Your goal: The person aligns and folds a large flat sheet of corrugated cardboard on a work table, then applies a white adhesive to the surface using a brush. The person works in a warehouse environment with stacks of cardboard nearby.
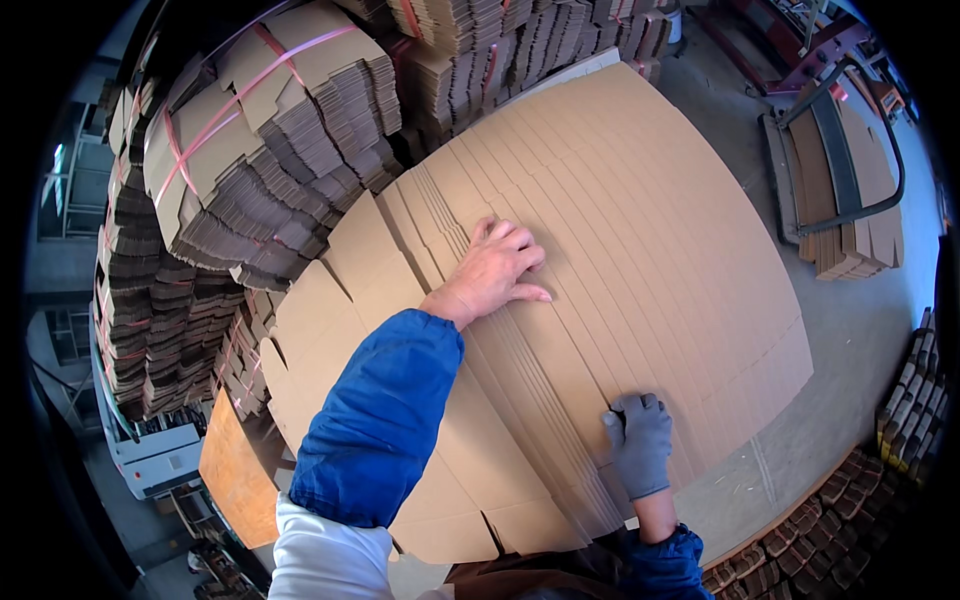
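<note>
A wide pile of flat brown cardboard sheets (700,270) lies before me, the upper ones fanned out so that their edges step in parallel lines. My bare left hand (497,264) rests on the stepped edges near the middle, its fingers bent and the thumb held apart. Closer to my body, my right hand (640,444) in a grey glove presses on the fanned sheets. Its fingers are curled in, and whether they pinch a sheet edge is hidden. Slots cut the sheets along the pile's left side.
Bundles of folded cardboard (290,130), tied with pink straps, stand stacked at the far left. A hand cart (840,160) carrying cardboard is at the far right. Dark stacked pieces (810,540) lie at the lower right. An orange-brown board (238,470) is at the left.
</note>
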Available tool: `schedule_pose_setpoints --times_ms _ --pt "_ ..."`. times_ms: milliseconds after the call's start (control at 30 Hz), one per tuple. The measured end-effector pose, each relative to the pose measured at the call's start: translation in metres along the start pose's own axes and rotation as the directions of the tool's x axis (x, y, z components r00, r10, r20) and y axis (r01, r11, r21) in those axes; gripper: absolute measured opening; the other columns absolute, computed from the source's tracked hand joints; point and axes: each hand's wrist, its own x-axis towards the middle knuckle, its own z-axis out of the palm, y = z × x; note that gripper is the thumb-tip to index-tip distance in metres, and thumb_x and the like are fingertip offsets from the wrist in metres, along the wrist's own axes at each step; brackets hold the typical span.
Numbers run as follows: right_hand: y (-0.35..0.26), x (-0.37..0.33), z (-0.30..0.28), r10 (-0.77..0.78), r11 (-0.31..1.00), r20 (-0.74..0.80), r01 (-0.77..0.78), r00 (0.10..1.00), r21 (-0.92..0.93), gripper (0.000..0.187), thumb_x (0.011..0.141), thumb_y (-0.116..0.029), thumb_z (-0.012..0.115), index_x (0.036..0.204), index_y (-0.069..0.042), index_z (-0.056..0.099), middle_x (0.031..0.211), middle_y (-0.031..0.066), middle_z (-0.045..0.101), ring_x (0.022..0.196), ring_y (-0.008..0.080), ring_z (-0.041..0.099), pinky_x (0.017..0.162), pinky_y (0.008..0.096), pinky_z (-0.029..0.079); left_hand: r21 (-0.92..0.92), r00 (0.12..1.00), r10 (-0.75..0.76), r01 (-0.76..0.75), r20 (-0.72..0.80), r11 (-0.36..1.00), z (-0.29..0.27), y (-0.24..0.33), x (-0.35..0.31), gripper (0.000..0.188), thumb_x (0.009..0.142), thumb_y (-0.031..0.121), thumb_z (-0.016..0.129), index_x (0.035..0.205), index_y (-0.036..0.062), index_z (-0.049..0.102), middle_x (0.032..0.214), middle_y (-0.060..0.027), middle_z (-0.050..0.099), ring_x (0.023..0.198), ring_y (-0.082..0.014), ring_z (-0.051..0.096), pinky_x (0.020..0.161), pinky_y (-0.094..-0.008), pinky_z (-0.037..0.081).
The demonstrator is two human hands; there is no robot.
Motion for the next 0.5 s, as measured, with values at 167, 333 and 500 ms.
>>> schedule_pose_setpoints --times_ms 167,333,500 --pt "0.0011 -0.0002 0.0005 0.005 1.000 0.008 -0.005 1.000 0.005 0.019 0.092 -0.028 0.068 0.100 -0.011 0.065 0.097 0.0141 0.061 0.089 0.0359 0.058 0.075 0.0492 0.044 -0.009 1.000 0.005 -0.005 -0.003 1.000 0.0001 -0.0012 0.0003 0.042 0.076 0.048 0.081 0.093 0.0135 0.062 0.097 -0.0006 0.055 0.111 -0.0260 0.050 0.116 -0.0581 0.027" --pt "0.0014 -0.0006 0.0013 -0.002 1.000 -0.001 0.002 1.000 0.007 0.019 0.092 -0.029 0.068 0.101 -0.011 0.065 0.097 0.0141 0.061 0.089 0.0357 0.058 0.075 0.0491 0.044 0.000 1.000 -0.002 0.002 -0.025 1.000 0.0001 -0.0003 0.0004 0.045 0.071 0.048 0.084 0.091 0.0146 0.062 0.097 -0.0002 0.056 0.107 -0.0257 0.050 0.115 -0.0525 0.028" --pt "0.0021 -0.0010 0.0004 -0.006 1.000 -0.001 0.006 1.000 -0.007 0.020 0.092 -0.029 0.068 0.101 -0.011 0.064 0.097 0.0140 0.061 0.089 0.0357 0.059 0.074 0.0489 0.044 -0.018 1.000 -0.016 0.016 -0.005 1.000 -0.0022 0.0008 0.0014 0.044 0.072 0.047 0.085 0.090 0.0142 0.062 0.096 -0.0002 0.055 0.106 -0.0255 0.049 0.116 -0.0521 0.026"
